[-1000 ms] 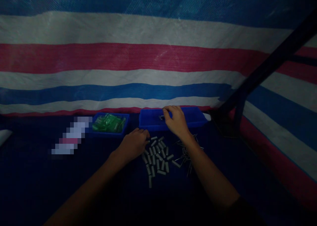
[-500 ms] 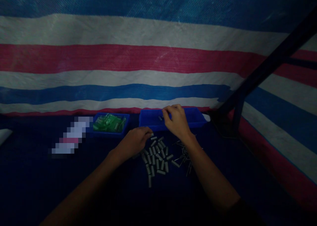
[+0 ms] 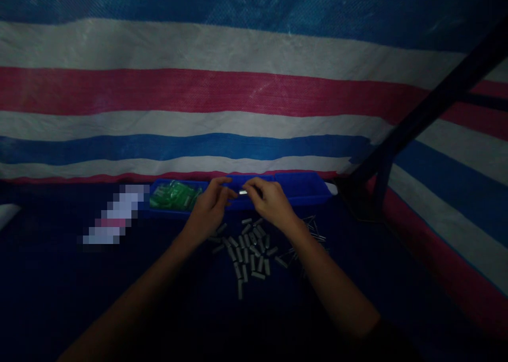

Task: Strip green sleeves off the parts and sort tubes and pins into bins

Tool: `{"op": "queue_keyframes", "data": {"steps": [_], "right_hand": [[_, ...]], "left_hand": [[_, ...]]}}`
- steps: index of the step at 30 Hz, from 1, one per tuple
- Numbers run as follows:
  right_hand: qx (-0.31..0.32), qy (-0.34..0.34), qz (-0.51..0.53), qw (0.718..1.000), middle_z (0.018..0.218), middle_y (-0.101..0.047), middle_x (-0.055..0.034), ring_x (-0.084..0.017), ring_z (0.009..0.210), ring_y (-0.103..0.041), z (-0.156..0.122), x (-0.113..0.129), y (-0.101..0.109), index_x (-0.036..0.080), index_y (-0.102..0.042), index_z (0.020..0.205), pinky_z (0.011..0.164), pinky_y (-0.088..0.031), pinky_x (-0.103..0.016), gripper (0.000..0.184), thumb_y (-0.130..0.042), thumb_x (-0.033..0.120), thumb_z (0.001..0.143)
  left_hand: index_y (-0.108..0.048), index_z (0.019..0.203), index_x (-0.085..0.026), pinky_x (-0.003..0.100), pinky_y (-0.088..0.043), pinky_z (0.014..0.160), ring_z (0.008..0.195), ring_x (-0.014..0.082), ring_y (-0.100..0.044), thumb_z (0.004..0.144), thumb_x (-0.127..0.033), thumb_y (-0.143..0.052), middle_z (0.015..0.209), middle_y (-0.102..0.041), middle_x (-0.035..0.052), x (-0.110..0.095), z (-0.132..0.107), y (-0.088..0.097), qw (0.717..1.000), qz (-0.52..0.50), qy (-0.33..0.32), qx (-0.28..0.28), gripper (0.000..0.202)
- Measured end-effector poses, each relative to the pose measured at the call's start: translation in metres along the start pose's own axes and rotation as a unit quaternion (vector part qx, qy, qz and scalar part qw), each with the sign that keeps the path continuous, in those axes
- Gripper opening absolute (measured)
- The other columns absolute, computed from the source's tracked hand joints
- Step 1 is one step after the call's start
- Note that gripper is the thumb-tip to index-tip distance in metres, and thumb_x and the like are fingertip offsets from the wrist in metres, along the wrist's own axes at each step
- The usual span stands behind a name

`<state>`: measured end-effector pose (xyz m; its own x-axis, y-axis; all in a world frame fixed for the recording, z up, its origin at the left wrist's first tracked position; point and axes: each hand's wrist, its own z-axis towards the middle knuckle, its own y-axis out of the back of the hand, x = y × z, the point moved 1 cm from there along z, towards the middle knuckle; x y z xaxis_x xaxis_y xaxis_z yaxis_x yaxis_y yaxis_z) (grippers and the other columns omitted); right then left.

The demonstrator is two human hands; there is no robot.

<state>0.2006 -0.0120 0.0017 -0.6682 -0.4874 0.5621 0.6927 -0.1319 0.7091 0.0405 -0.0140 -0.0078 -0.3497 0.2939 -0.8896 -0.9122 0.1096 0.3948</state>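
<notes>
My left hand [image 3: 209, 208] and my right hand [image 3: 270, 203] meet in front of a blue tray [image 3: 305, 188], fingers pinched together. Between their fingertips shows a small pale metal piece [image 3: 243, 192]; both hands seem to grip it. Below the hands lies a heap of several small grey metal tubes [image 3: 248, 253] on the dark table. To the right of that heap lie several thin dark pins [image 3: 307, 232].
A second blue tray [image 3: 177, 198] at the left holds green plastic parts. A blurred pale object [image 3: 115, 216] lies further left. A striped tarp [image 3: 198, 92] hangs behind the table, and a dark slanted bar [image 3: 428, 105] stands at the right.
My left hand rose from the grey tubes toward the tray. My right hand moved left from the tray's middle, and the two hands now meet on the small piece.
</notes>
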Motion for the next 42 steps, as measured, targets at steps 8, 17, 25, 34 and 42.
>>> {"op": "queue_keyframes", "data": {"steps": [8, 17, 25, 34, 42], "right_hand": [[-0.054, -0.058, -0.098, 0.992, 0.083, -0.069, -0.0066, -0.018, 0.078, -0.063, 0.002, -0.034, -0.008, 0.017, -0.063, 0.086, 0.071, -0.044, -0.028, 0.018, -0.046, 0.022, 0.086], [-0.032, -0.033, -0.113, 0.993, 0.116, -0.057, -0.0103, -0.025, 0.117, -0.044, 0.0, -0.04, 0.0, 0.022, -0.058, 0.113, 0.093, -0.035, -0.047, 0.03, -0.046, 0.028, 0.087], [0.003, 0.106, 0.051, 0.993, 0.087, -0.06, -0.0042, -0.014, 0.082, -0.056, -0.005, 0.007, 0.006, 0.017, -0.06, 0.095, 0.076, -0.045, -0.03, 0.017, -0.046, 0.017, 0.085], [0.01, 0.129, 0.079, 0.988, 0.084, -0.056, -0.0028, -0.014, 0.079, -0.053, -0.008, 0.017, -0.001, 0.018, -0.055, 0.094, 0.071, -0.044, -0.029, 0.018, -0.045, 0.01, 0.081], [-0.018, 0.019, -0.073, 0.997, 0.071, -0.056, -0.0038, -0.018, 0.075, -0.051, 0.0, -0.028, 0.015, 0.016, -0.059, 0.066, 0.072, -0.041, -0.033, 0.019, -0.048, 0.022, 0.081]], "left_hand": [[-0.061, 0.08, -0.017, 0.03, -0.041, 0.066, 0.075, 0.0216, -0.061, 0.08, -0.031, -0.05, 0.08, -0.066, 0.0071, -0.003, -0.011, 0.015, 0.877, 0.419, -0.006, 0.233, 0.019], [-0.062, 0.079, -0.015, 0.036, -0.043, 0.064, 0.08, 0.0297, -0.063, 0.078, -0.027, -0.047, 0.085, -0.066, 0.0141, 0.005, -0.015, 0.007, 0.835, 0.491, 0.051, 0.244, 0.019], [-0.056, 0.084, -0.017, 0.025, -0.041, 0.061, 0.067, 0.0149, -0.056, 0.084, -0.03, -0.036, 0.077, -0.062, 0.0033, -0.002, -0.004, 0.013, 0.961, 0.181, -0.005, 0.212, 0.025], [-0.055, 0.074, -0.015, 0.023, -0.04, 0.057, 0.057, 0.0113, -0.05, 0.084, -0.039, -0.038, 0.061, -0.053, -0.0013, -0.019, 0.002, 0.019, 0.993, -0.013, 0.024, 0.117, 0.031], [-0.054, 0.094, -0.016, 0.03, -0.044, 0.069, 0.072, 0.0166, -0.058, 0.086, -0.034, -0.04, 0.077, -0.061, 0.0029, 0.003, -0.011, -0.011, 0.977, 0.156, 0.0, 0.147, 0.024]]}}
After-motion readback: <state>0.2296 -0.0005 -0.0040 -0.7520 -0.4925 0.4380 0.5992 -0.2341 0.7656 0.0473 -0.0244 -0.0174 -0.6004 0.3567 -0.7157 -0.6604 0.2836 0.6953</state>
